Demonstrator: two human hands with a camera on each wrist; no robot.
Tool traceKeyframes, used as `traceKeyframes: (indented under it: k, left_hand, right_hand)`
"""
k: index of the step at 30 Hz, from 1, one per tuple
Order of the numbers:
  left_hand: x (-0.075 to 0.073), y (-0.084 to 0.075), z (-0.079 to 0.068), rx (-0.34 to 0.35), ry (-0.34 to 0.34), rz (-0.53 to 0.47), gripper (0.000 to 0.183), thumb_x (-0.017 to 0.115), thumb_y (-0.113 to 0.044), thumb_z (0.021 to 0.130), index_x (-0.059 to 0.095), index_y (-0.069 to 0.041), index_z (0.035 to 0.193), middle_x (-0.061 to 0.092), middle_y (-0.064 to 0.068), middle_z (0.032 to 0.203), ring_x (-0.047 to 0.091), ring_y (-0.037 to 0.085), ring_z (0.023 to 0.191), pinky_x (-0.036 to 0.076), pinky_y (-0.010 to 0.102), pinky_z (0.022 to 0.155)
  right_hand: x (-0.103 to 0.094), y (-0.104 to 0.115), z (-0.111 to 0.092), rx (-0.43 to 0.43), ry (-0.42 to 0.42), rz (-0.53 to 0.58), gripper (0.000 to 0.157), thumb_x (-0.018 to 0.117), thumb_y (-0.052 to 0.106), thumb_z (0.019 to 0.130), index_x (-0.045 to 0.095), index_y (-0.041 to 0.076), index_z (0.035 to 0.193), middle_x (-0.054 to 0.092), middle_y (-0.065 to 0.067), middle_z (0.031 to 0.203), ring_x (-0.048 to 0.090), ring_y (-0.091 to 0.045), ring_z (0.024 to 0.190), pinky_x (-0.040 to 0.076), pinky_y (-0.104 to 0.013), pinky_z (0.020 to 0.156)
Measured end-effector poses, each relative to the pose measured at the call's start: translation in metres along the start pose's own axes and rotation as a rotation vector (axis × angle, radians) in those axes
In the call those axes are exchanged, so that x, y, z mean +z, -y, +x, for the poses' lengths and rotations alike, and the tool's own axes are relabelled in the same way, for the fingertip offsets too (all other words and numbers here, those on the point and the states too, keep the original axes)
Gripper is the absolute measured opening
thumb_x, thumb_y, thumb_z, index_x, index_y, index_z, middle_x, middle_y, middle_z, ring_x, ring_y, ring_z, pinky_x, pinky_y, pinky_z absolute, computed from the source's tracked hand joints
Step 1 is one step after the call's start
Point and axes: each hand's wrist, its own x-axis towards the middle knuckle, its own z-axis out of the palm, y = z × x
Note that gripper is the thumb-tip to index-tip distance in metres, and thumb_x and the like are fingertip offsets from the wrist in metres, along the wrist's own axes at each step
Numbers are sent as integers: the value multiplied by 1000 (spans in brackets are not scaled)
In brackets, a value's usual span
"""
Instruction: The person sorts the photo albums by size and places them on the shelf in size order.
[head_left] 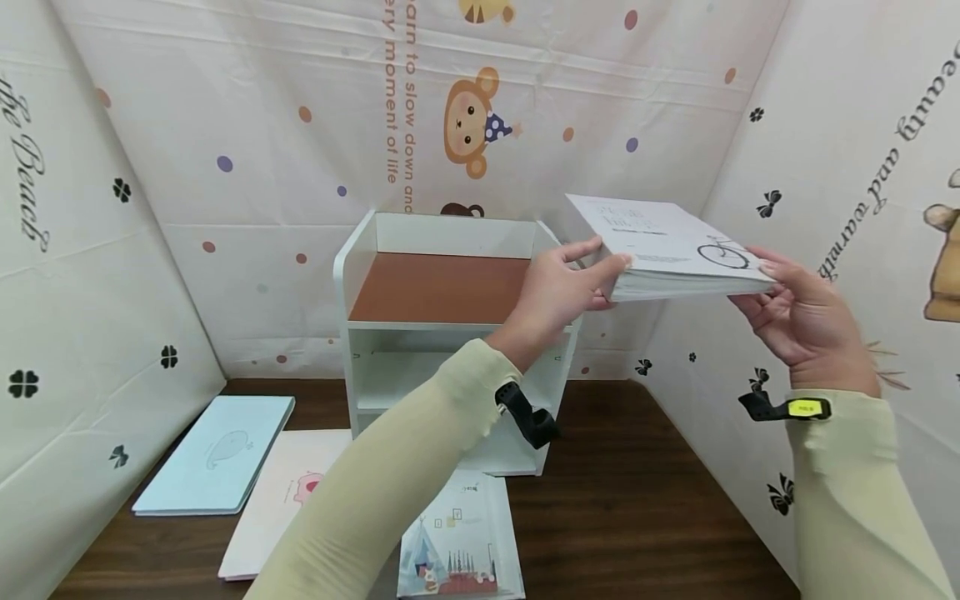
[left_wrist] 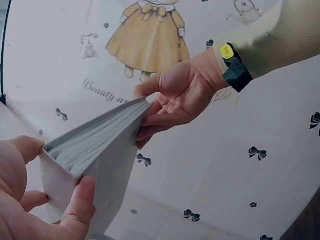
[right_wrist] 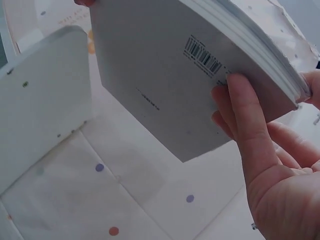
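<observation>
A thick white notebook [head_left: 667, 237] with a bicycle drawing on its cover is held up in the air, right of the shelf. My left hand [head_left: 551, 287] grips its spine side, thumb near the top and fingers at the edge. At the opposite edge my right hand [head_left: 806, 312] pinches it, thumb above and fingers beneath. The right wrist view shows a barcode on the notebook's back cover [right_wrist: 150, 80], with fingers [right_wrist: 250, 120] of the right hand against it. In the left wrist view the page edges [left_wrist: 95, 140] face up between the two covers.
A small white shelf [head_left: 341, 283] with a brown top board [head_left: 442, 287] stands at the back of the dark wooden table [head_left: 600, 517]. On the left lie a light blue notebook [head_left: 217, 458] and a pale pink one [head_left: 262, 517]. An illustrated notebook [head_left: 461, 533] lies before the shelf.
</observation>
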Motion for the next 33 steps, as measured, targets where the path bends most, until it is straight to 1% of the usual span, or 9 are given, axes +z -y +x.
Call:
traceKeyframes:
  k: [1,3,6,8,10,14,21,27,33]
  left_hand:
    - [-2,-1,0,-2,2,2,61,81,-37,89,60,-27,145,78,-3,96,77,11,79,58,19,68]
    - [-7,-2,-1,-2,10,-3,61,81,-37,89,59,-27,145,78,-3,98,78,12,79,56,16,64]
    - [-15,-3,-2,-2,18,-11,62,81,-37,89,58,-27,146,77,-3,103,78,13,81,59,20,68]
    - [-20,-4,-4,3,28,-32,62,81,-35,90,58,-24,147,75,-2,108,78,14,84,63,27,78]
    - [-26,-5,-6,6,31,-48,63,80,-33,90,57,-22,148,74,-1,110,78,14,86,64,30,81]
    - [-35,-7,-7,2,32,-65,62,79,-31,91,56,-21,148,74,1,113,78,16,90,64,29,79]
    - [-52,-5,-11,-9,5,-56,58,79,-31,91,60,-23,145,75,1,112,78,17,91,63,33,85]
    - [-66,-5,-16,13,5,-59,57,79,-28,92,60,-20,145,73,5,115,78,21,92,64,34,83]
    - [-79,-1,-20,26,4,-52,55,78,-27,93,60,-19,145,69,8,119,77,23,91,64,38,85]
  right_hand:
    - [2,-2,1,0,1,-8,39,32,-8,105,58,-14,133,66,-29,131,72,-37,112,57,-43,97]
    - [5,-5,2,1,1,-17,39,32,-8,105,58,-14,134,66,-28,131,72,-36,112,57,-42,97]
    - [10,-11,4,-8,-5,-16,39,33,-8,105,58,-14,134,66,-28,130,72,-36,111,58,-42,96]
    - [12,-15,6,-9,-5,-7,38,33,-9,105,58,-14,133,66,-29,130,72,-36,111,59,-42,96]
    - [16,-19,9,-13,-8,-13,38,34,-9,105,58,-13,134,67,-28,129,72,-36,110,59,-42,95]
    - [23,-27,12,-29,-18,-42,37,36,-9,105,59,-13,134,67,-27,129,73,-35,109,60,-41,93]
    - [32,-46,15,-66,-38,-80,35,40,-10,104,62,-13,131,69,-26,127,74,-34,106,60,-41,91]
    - [38,-60,17,-76,-20,-58,34,39,-10,104,62,-14,129,70,-27,124,75,-34,103,61,-41,90]
    - [45,-72,18,-81,-58,-101,33,44,-9,103,63,-10,131,70,-24,125,75,-32,104,61,-39,90]
